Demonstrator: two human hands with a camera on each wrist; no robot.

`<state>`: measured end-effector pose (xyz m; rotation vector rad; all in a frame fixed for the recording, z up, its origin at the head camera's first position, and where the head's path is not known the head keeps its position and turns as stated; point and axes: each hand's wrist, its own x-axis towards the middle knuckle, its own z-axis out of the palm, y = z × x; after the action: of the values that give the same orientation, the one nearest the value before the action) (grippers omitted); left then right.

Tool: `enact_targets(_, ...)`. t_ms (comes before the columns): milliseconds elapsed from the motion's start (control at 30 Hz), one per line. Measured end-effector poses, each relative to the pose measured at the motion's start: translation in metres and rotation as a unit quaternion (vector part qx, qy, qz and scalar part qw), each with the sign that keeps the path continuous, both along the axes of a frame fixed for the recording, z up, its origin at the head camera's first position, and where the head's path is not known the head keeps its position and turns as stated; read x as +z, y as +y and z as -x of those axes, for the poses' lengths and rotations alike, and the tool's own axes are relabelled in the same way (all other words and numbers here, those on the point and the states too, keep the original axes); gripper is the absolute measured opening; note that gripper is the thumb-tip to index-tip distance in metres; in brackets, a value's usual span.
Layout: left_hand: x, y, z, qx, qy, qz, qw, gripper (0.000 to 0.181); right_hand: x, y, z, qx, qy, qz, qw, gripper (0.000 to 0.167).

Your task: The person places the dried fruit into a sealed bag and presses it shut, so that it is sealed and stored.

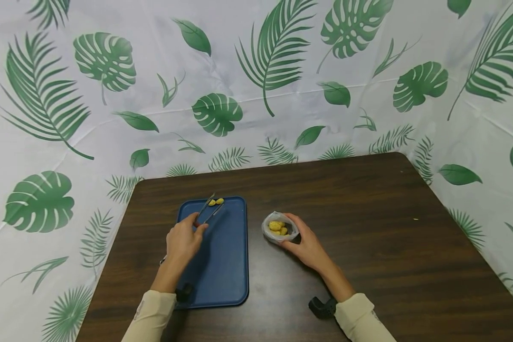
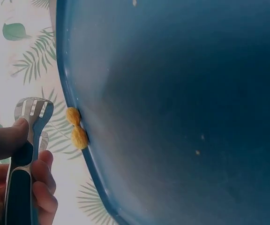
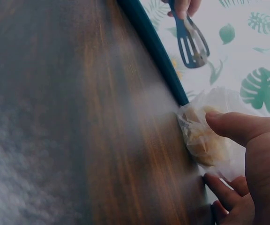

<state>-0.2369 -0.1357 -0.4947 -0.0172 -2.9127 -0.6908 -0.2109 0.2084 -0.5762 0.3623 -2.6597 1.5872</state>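
My left hand point(image 1: 184, 242) holds metal tongs point(image 2: 20, 194) between thumb and fingers, their arms spread apart. Two small yellow rounded pieces point(image 1: 220, 201) lie side by side at the far edge of a blue tray point(image 1: 222, 270), close to the tong tips. To the right of the tray, my right hand point(image 1: 309, 249) grips a clear plastic bag point(image 3: 205, 140) from its right side, thumb on one side and fingers on the other. The bag's mouth faces up, and several similar yellow pieces point(image 1: 276, 226) show inside. Their exact kind cannot be made out.
The tray rests on the left part of a dark wooden table point(image 1: 367, 213). Tiny crumbs point(image 2: 198, 152) dot the tray, and a small yellow fleck point(image 1: 416, 219) lies far right on the table. A white leaf-patterned cloth point(image 1: 282, 104) hangs behind.
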Motion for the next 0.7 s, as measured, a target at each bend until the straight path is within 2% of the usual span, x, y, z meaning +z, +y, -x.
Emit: enact_targets(700,-0.009,-0.011,0.013,0.018,-0.026,0.032,0.9990,0.046,0.002,0.001,-0.001,-0.003,-0.004,-0.001,1.0000,0.076)
